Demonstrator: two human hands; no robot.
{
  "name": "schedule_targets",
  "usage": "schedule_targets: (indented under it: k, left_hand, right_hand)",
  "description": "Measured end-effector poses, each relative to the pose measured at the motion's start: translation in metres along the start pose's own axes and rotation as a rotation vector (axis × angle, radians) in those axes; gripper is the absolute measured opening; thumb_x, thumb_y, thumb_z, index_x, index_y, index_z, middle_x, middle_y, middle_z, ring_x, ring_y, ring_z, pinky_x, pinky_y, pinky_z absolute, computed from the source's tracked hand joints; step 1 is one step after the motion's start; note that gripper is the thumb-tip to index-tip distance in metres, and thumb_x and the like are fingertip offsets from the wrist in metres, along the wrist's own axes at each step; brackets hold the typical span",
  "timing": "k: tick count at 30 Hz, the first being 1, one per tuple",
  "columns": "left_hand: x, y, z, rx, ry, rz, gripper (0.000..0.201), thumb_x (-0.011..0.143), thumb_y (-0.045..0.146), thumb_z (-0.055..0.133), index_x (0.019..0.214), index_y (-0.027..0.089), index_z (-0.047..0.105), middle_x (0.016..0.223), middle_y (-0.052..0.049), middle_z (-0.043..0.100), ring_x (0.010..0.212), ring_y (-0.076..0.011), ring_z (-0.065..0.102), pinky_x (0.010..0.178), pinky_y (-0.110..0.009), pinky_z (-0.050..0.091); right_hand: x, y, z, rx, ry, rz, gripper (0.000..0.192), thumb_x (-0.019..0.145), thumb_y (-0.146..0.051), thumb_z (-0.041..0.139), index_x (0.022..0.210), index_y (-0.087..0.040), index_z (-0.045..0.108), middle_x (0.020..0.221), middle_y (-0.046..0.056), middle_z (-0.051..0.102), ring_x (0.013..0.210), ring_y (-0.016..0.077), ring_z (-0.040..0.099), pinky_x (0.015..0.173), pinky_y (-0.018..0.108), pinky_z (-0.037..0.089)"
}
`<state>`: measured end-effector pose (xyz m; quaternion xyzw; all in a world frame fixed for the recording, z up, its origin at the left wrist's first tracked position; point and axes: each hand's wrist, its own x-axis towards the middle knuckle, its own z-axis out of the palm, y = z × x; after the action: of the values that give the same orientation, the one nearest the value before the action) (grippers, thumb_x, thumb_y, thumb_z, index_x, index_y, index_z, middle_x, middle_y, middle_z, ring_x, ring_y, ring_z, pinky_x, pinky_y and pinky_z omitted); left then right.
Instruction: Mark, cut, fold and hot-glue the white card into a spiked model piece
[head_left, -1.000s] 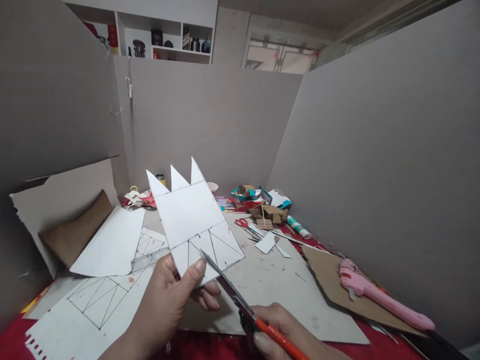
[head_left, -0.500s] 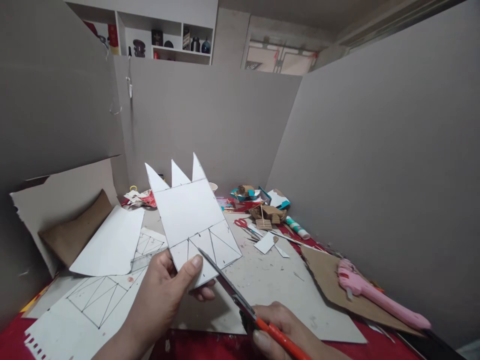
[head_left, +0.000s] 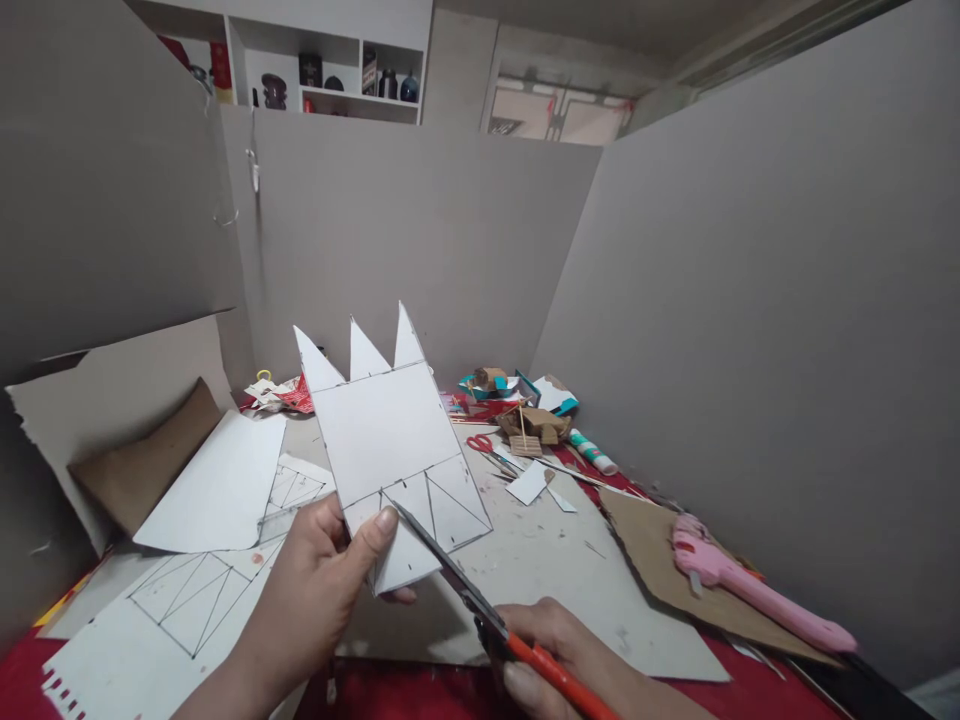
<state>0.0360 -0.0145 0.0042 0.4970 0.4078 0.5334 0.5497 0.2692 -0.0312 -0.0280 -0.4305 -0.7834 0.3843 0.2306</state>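
A white piece of card (head_left: pixel 382 425) with three pointed teeth along its top stands tilted up above the table. Pencil or pen lines mark triangles across its lower part. My left hand (head_left: pixel 322 570) pinches its lower left edge, thumb on the front and fingers behind. In my right hand (head_left: pixel 551 650) are orange-handled scissors (head_left: pixel 517 640), pointing up and left. Their blades lie across the card's lower drawn section, with the tips close to my left thumb. Whether the blades are fully closed is hard to make out.
A sheet with drawn triangles (head_left: pixel 180 610) lies at the left near a curled white sheet (head_left: pixel 217 480). On the right, a pink glue gun (head_left: pixel 750 585) rests on brown cardboard (head_left: pixel 652 540). Red-handled scissors (head_left: pixel 480 443), card scraps (head_left: pixel 529 484) and a glue tube (head_left: pixel 592 452) lie further back.
The card has turned and shifted slightly right, its lower edge now more visible below my left thumb. The scissors stay across its lower part, nearly unmoved.
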Motion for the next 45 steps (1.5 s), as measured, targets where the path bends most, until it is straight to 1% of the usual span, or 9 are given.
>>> schedule_targets:
  k: [4, 8, 14, 21, 32, 36, 38, 41, 45]
  left_hand:
    - [0.000, 0.001, 0.000, 0.004, -0.012, 0.007, 0.033, 0.078, 0.047, 0.072, 0.094, 0.018, 0.073, 0.081, -0.005, 0.075, 0.066, -0.0187, 0.066, 0.057, -0.035, 0.062]
    - [0.000, 0.002, 0.001, -0.001, -0.015, 0.011, 0.033, 0.079, 0.046, 0.071, 0.095, 0.018, 0.073, 0.082, -0.005, 0.075, 0.066, -0.0190, 0.067, 0.056, -0.033, 0.062]
    - [-0.001, 0.002, 0.003, -0.016, 0.000, 0.009, 0.035, 0.077, 0.047, 0.073, 0.094, 0.015, 0.073, 0.078, -0.006, 0.074, 0.063, -0.0184, 0.065, 0.054, -0.033, 0.061]
    - [-0.002, 0.001, 0.007, -0.028, 0.000, -0.014, 0.035, 0.076, 0.047, 0.074, 0.090, 0.015, 0.073, 0.069, -0.004, 0.072, 0.059, -0.0171, 0.063, 0.052, -0.032, 0.060]
    - [-0.003, -0.002, 0.006, -0.029, -0.004, -0.029, 0.035, 0.074, 0.049, 0.075, 0.089, 0.017, 0.074, 0.068, -0.004, 0.072, 0.058, -0.0161, 0.062, 0.052, -0.029, 0.058]
    - [-0.003, -0.001, 0.006, -0.037, -0.021, -0.038, 0.038, 0.074, 0.051, 0.074, 0.092, 0.017, 0.075, 0.070, -0.005, 0.073, 0.058, -0.0168, 0.063, 0.052, -0.030, 0.057]
    - [-0.003, 0.000, 0.005, -0.019, -0.009, -0.030, 0.038, 0.074, 0.050, 0.074, 0.093, 0.017, 0.075, 0.074, -0.006, 0.075, 0.059, -0.0167, 0.063, 0.056, -0.029, 0.057]
    - [-0.002, 0.003, -0.001, 0.028, 0.082, 0.079, 0.033, 0.076, 0.045, 0.075, 0.096, 0.019, 0.075, 0.085, -0.005, 0.077, 0.070, -0.0173, 0.067, 0.070, -0.028, 0.056]
    - [0.002, 0.005, -0.009, 0.046, 0.184, 0.159, 0.031, 0.079, 0.042, 0.074, 0.102, 0.023, 0.075, 0.094, -0.003, 0.078, 0.080, -0.0184, 0.069, 0.073, -0.026, 0.055]
  right_hand:
    - [0.013, 0.006, -0.001, 0.082, -0.197, -0.096, 0.056, 0.091, -0.069, 0.035, 0.072, -0.017, 0.045, 0.063, -0.004, 0.031, 0.057, 0.0095, 0.028, 0.049, 0.021, 0.028]
    - [0.018, 0.014, 0.000, 0.130, -0.214, -0.128, 0.051, 0.092, -0.065, 0.037, 0.070, -0.019, 0.038, 0.061, -0.006, 0.024, 0.054, 0.0077, 0.022, 0.046, 0.022, 0.020]
    - [0.017, 0.019, 0.006, 0.140, -0.172, -0.202, 0.053, 0.091, -0.066, 0.036, 0.069, -0.019, 0.040, 0.060, -0.005, 0.027, 0.053, 0.0085, 0.023, 0.046, 0.022, 0.022]
    - [0.012, 0.020, 0.007, 0.063, -0.064, -0.147, 0.059, 0.087, -0.072, 0.038, 0.072, -0.017, 0.054, 0.061, -0.002, 0.034, 0.057, 0.0121, 0.032, 0.049, 0.021, 0.034]
    - [0.014, 0.035, 0.019, 0.158, -0.130, -0.112, 0.063, 0.086, -0.075, 0.035, 0.066, -0.018, 0.051, 0.060, 0.000, 0.037, 0.059, 0.0127, 0.037, 0.052, 0.021, 0.039]
    - [0.010, 0.027, 0.020, 0.193, -0.087, -0.101, 0.058, 0.090, -0.070, 0.036, 0.066, -0.018, 0.045, 0.060, -0.002, 0.036, 0.057, 0.0105, 0.036, 0.051, 0.020, 0.034]
    - [0.013, 0.023, 0.018, 0.221, -0.123, -0.146, 0.055, 0.092, -0.066, 0.036, 0.065, -0.019, 0.039, 0.057, -0.003, 0.033, 0.052, 0.0085, 0.032, 0.046, 0.020, 0.029]
    - [0.020, 0.024, 0.014, 0.275, -0.205, -0.239, 0.052, 0.092, -0.063, 0.038, 0.062, -0.021, 0.033, 0.053, -0.005, 0.028, 0.047, 0.0068, 0.026, 0.041, 0.020, 0.022]
    - [0.022, 0.031, 0.013, 0.284, -0.272, -0.197, 0.053, 0.091, -0.065, 0.040, 0.063, -0.020, 0.036, 0.054, -0.006, 0.028, 0.047, 0.0065, 0.024, 0.040, 0.020, 0.021]
